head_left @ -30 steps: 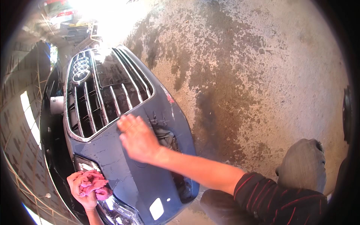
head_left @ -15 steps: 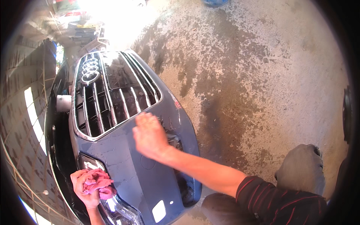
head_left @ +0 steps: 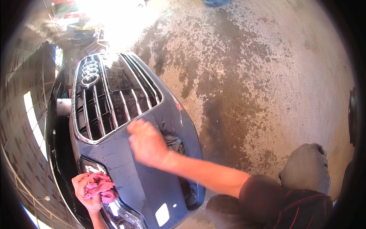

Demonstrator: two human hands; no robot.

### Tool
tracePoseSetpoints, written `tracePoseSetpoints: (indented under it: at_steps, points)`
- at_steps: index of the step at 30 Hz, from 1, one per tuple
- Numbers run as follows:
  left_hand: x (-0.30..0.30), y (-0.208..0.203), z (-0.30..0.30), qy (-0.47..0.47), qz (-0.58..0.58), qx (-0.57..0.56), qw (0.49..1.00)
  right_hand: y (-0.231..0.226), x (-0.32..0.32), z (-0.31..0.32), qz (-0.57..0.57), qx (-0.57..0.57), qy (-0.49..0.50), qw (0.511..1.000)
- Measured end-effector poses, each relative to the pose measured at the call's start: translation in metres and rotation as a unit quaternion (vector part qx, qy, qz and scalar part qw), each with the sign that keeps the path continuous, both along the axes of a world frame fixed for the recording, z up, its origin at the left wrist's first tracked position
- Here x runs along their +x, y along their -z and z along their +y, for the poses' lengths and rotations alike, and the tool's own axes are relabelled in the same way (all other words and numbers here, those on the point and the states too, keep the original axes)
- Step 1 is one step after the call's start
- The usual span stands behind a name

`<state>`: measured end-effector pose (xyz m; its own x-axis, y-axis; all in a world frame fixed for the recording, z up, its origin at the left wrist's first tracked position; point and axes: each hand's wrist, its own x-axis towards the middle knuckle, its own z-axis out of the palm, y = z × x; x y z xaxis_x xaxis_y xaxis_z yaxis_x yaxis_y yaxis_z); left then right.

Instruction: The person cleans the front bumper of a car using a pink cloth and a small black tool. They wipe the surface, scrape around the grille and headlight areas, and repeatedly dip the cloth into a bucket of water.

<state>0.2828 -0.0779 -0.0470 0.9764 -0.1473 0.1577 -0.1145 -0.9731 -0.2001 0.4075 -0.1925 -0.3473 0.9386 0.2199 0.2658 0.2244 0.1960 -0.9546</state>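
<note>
A blue-grey car bumper (head_left: pixel 127 173) stretches in front of me, its surface dull and streaked with wet marks. My left hand (head_left: pixel 83 192) is closed around a crumpled pink cloth (head_left: pixel 100 186) and hovers at or rests on the headlight (head_left: pixel 127 219); whether it touches cannot be seen. Across the bumper, my right hand (head_left: pixel 148 144) lies just below the corner of the chrome-barred grille (head_left: pixel 108 101). Its fingers are curled and a little blurred, pressed toward the panel. Anything beneath them is hidden.
A white cylindrical container (head_left: pixel 63 107) stands behind the grille's left side. The bumper's right side has an open recess (head_left: pixel 187 194). Patchy, damp-stained concrete floor (head_left: pixel 244 95) lies to the right. A blue object (head_left: pixel 216 2) shows at the top edge.
My right hand has slid slightly left across the bumper, by the grille's lower edge. My left hand and the pink cloth stay in nearly the same place.
</note>
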Motion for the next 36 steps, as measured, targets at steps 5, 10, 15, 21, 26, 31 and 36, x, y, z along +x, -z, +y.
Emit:
tracePoseSetpoints:
  at_steps: [5,10,15,21,26,31,36]
  points:
    - [0.002,-0.002,-0.006,0.017,-0.003,-0.006,1.0,0.043,0.018,0.018,0.074,-0.024,0.09,0.993]
    - [0.0,0.002,-0.004,0.008,-0.01,-0.003,1.0,-0.01,-0.018,0.007,-0.071,0.018,0.053,0.996]
    - [0.002,-0.003,-0.01,0.02,-0.01,-0.007,1.0,-0.009,-0.01,0.007,-0.029,-0.006,0.035,0.999]
    - [0.003,0.002,-0.004,0.022,-0.01,-0.013,1.0,-0.012,-0.01,0.01,-0.019,0.105,0.021,0.994]
    - [0.007,0.001,-0.006,0.033,-0.019,-0.021,0.999,-0.018,-0.085,-0.017,-0.073,0.083,0.031,0.993]
    - [0.009,0.007,-0.01,0.02,-0.015,-0.011,1.0,-0.008,-0.005,0.005,-0.03,0.1,0.021,0.994]
    - [-0.001,-0.003,-0.003,0.023,-0.009,0.009,1.0,-0.007,-0.11,-0.016,-0.085,0.082,0.012,0.993]
